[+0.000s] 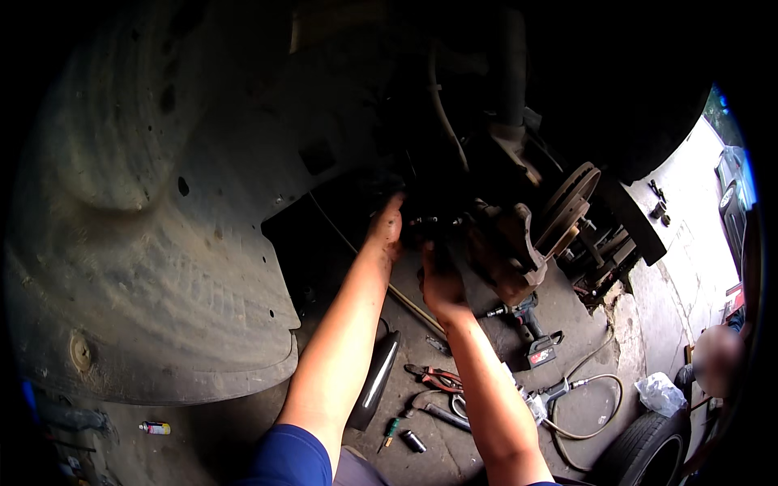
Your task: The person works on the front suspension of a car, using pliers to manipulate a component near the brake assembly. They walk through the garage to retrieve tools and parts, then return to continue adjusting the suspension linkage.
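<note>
Both arms reach up into the dark wheel well of a raised vehicle. My left hand is beside a dark part in the shadow, its thumb side lit and its other fingers lost in the dark. Lower and to the right, my right hand is closed, its fingers curled at a dark part I cannot make out. Just above it, a dark metal part shows small bright glints. Right of my hands are a rusty brake caliper or bracket and a brake disc. A strut rises above them.
A plastic wheel-arch liner fills the left. On the floor lie a cordless impact wrench, red-handled pliers, a screwdriver, a socket, an air hose and a spray can. A tyre and another person are at lower right.
</note>
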